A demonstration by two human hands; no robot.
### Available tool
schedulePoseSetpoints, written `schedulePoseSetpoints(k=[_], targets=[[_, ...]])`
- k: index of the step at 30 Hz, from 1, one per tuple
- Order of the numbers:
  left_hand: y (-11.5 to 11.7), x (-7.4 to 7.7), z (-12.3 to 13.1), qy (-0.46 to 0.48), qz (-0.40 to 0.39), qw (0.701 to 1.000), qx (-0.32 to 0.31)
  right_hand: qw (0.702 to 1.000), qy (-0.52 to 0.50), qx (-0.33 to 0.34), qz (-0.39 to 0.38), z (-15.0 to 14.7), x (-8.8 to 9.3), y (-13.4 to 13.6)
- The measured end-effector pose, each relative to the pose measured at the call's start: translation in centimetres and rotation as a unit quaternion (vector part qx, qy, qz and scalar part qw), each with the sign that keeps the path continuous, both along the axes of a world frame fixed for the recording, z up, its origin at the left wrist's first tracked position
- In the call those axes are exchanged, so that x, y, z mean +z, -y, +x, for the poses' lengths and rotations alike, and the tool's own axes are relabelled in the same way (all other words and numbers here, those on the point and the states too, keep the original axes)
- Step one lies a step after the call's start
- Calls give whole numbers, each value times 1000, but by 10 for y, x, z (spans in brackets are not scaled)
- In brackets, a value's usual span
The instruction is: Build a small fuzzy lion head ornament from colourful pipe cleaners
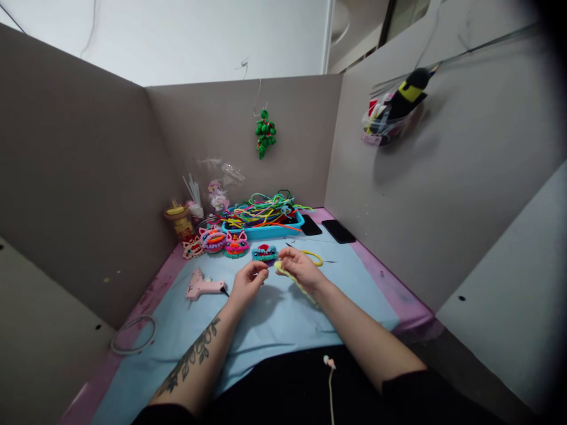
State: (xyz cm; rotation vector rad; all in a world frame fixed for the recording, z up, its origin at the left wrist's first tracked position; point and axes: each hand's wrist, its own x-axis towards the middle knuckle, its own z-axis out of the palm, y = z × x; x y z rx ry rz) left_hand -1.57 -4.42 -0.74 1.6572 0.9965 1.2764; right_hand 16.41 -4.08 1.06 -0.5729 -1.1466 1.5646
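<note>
My right hand (pixel 301 268) is closed on a pale yellow fuzzy strip (pixel 292 278), which trails down toward the cloth under the wrist. My left hand (pixel 248 282) is just to the left of it, thumb and fingers bent together; whether anything small is between them is too small to tell. Behind the hands lies a teal and red fuzzy piece (pixel 264 253). A brighter yellow loop (pixel 313 258) rests beyond my right hand. The pink glue gun (pixel 204 286) lies left of my left hand.
A blue tray (pixel 266 231) of colourful pipe cleaners stands at the back, with fuzzy animal faces (pixel 236 244) at its left. Two dark phones (pixel 338 231) lie at its right. A coiled cable (pixel 133 335) is at the left edge. Grey partitions enclose the table.
</note>
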Motion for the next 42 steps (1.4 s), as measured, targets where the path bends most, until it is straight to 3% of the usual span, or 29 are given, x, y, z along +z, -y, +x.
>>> schedulePoseSetpoints(k=[3, 5, 7, 9, 11, 13, 14, 16, 19, 21, 24, 26, 28, 33, 42], targets=[[4, 0, 4, -15, 11, 999, -35, 991, 114, 6, 64, -5, -3, -3], [4, -1, 5, -31, 10, 999, -42, 976, 191, -36, 95, -11, -9, -5], [2, -3, 4, -57, 20, 998, -9, 959, 238, -105, 111, -13, -15, -5], [0, -4, 2, -87, 43, 995, 36, 944, 273, -124, 139, -9, -16, 0], [-1, -4, 1, -117, 66, 989, 61, 918, 329, -39, 217, -1, -11, 9], [-1, -2, 0, -139, 79, 984, 78, 853, 397, 90, 326, 8, -5, 20], [-1, -1, 0, -145, 81, 982, 86, 820, 426, 120, 364, 11, -3, 24], [0, 1, 0, -148, 82, 981, 96, 774, 466, 135, 406, 14, -4, 32], [0, 4, -1, -138, 67, 984, 96, 756, 481, 125, 426, 12, -11, 34], [-1, 5, -1, -111, 39, 989, 88, 761, 474, 80, 436, 11, -14, 32], [-3, 7, -2, -48, -24, 997, 56, 761, 459, -132, 439, 14, -12, 25], [-3, 8, -3, -9, -63, 998, 10, 733, 445, -272, 437, 19, -10, 21], [-1, 8, -2, 21, -84, 995, -44, 704, 440, -338, 444, 23, -9, 18], [4, 8, -2, 52, -74, 991, -101, 675, 448, -365, 458, 27, -14, 15], [8, 7, -1, -48, 11, 996, -73, 665, 458, -356, 470, 24, -17, 14]])
